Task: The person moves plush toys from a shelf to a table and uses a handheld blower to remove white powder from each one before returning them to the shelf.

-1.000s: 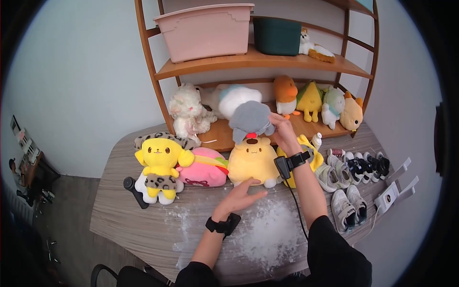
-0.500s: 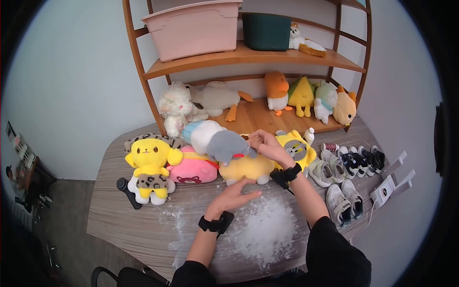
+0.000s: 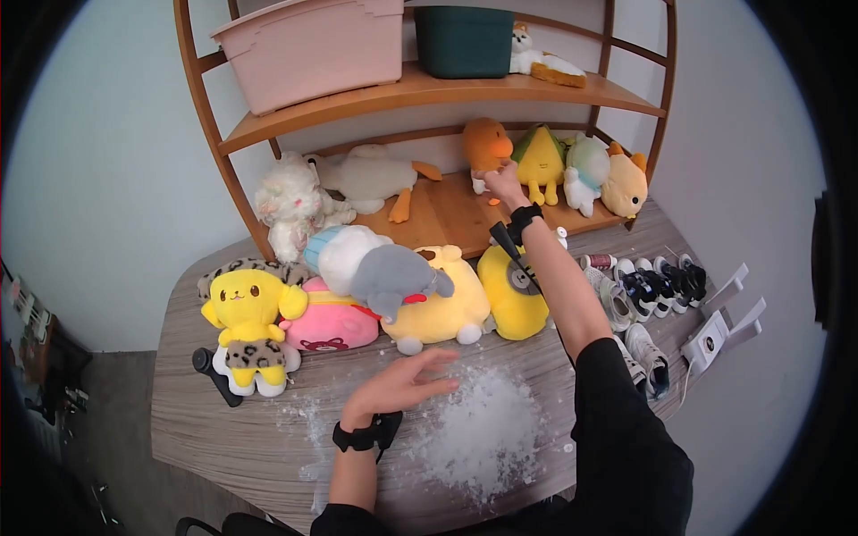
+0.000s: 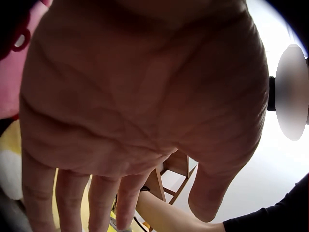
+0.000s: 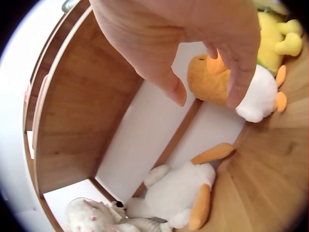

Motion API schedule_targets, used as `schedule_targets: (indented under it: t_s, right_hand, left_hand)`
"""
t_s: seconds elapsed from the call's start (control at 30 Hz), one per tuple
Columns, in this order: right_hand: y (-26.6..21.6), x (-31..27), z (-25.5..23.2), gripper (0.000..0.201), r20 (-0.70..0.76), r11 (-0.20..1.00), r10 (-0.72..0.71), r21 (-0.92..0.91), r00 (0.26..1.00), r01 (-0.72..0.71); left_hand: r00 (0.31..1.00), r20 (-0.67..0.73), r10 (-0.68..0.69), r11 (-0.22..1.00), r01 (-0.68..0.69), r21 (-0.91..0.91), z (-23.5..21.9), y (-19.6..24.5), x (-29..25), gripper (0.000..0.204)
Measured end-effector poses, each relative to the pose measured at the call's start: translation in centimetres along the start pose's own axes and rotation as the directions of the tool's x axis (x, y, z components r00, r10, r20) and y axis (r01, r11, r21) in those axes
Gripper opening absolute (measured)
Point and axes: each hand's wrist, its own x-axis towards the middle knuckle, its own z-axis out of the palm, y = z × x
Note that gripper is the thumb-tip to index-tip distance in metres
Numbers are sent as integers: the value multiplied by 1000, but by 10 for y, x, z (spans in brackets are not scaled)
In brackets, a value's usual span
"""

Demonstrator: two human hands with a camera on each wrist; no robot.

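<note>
right hand [image 3: 505,185] hovers — thumb and fingers parted — by a fuzzy, round-headed duck [image 3: 483,139]; left hand [image 3: 399,389] hangs straight-fingered beside crumbly white powder [image 3: 490,438].

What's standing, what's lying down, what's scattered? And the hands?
Right hand, thumb and fingers apart
Left hand, fingers extended
Orange-headed duck plush, upright
Orange-legged white plush, lying down
Grey-and-white plush, lying down
Yellow long-eared plush, upright
White powder, scattered
Pink bin, upright
Green bin, upright

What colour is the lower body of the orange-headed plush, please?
White; its lower body shows best in the right wrist view.
</note>
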Motion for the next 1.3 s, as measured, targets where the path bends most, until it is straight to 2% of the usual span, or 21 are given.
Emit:
schedule_targets:
  t_s: [0.1, 0.2, 0.23, 0.3, 0.33, 0.37, 0.47, 0.53, 0.6, 0.7, 0.8, 0.83, 0.93, 1.0, 1.03, 1.07, 1.1, 1.13, 1.17, 1.27, 1.3]
  right_hand:
    - [-1, 7, 5, 106, -113, 997, 44, -65, 993, -52]
    - [18, 33, 14, 111, -204, 966, -25, -258, 979, -30]
    - [17, 35, 13, 114, -190, 980, 28, -188, 981, -64]
    - [25, 52, 12, 115, -220, 981, -23, -194, 975, -21]
    - [14, 44, 10, 116, -214, 987, -21, -160, 977, -14]
    - [28, 62, 9, 116, -228, 985, 8, -168, 974, -48]
    - [59, 90, 14, 120, -315, 892, -193, -452, 929, 32]
    - [43, 69, 16, 128, -342, 846, -114, -525, 933, -89]
    - [48, 78, 19, 115, -354, 796, -23, -572, 935, -197]
    - [45, 74, 20, 101, -331, 684, -50, -699, 942, -209]
    - [17, 40, 32, 91, -418, 611, -141, -750, 897, -254]
    - [7, 30, 35, 95, -430, 624, -143, -738, 891, -256]
    - [13, 49, 24, 99, -392, 874, -71, -468, 917, -132]
    - [2, 44, 22, 109, -428, 959, 13, -249, 904, -132]
    - [-8, 32, 22, 103, -357, 989, 115, -49, 927, -142]
    - [-15, 17, 17, 98, -267, 974, 206, 148, 942, -171]
    - [-21, 0, 10, 87, -12, 942, 179, 291, 984, -167]
    - [-29, -25, 2, 76, 236, 884, 103, 423, 966, -197]
    - [-42, -59, -4, 57, 324, 832, 68, 503, 944, -232]
    - [-67, -155, -22, 50, 337, 752, -61, 634, 940, -179]
    - [-71, -183, -26, 50, 286, 767, -70, 628, 956, -132]
  left_hand:
    - [999, -24, 48, 998, -49, -35, -8, 1, -3, 59]
    - [998, -34, 54, 998, -56, -42, -13, 1, -6, 59]
    - [998, -33, 54, 997, -55, -51, -13, 1, -7, 58]
    - [998, -37, 59, 996, -61, -71, -16, 3, -8, 58]
    - [997, -42, 61, 994, -64, -86, -16, 3, -9, 58]
    - [997, -49, 65, 992, -70, -101, -17, 4, -8, 58]
    - [996, -73, 42, 991, -51, -124, -18, 4, -7, 54]
    - [996, -85, 26, 992, -36, -117, -19, 2, -7, 54]
    - [995, -93, 33, 993, -43, -113, -22, 0, -5, 53]
    - [992, -117, 47, 991, -61, -116, -22, -4, -6, 53]
    - [989, -133, 59, 993, -72, -90, -24, -4, -7, 53]
    - [989, -132, 66, 992, -79, -95, -24, -2, -8, 53]
    - [979, -169, 114, 987, -131, -95, -22, 1, -15, 55]
    - [967, -208, 151, 985, -166, -56, -22, 6, -21, 55]
    - [963, -219, 158, 985, -168, -26, -23, 11, -25, 54]
    - [960, -227, 163, 986, -168, -2, -22, 15, -29, 54]
    - [953, -246, 177, 982, -188, -24, -21, 20, -32, 53]
    - [940, -272, 207, 972, -230, -53, -18, 25, -35, 52]
    - [926, -296, 234, 960, -269, -82, -14, 30, -38, 51]
    - [879, -376, 294, 922, -365, -132, -2, 48, -47, 56]
    - [863, -406, 302, 911, -387, -144, 5, 50, -47, 60]
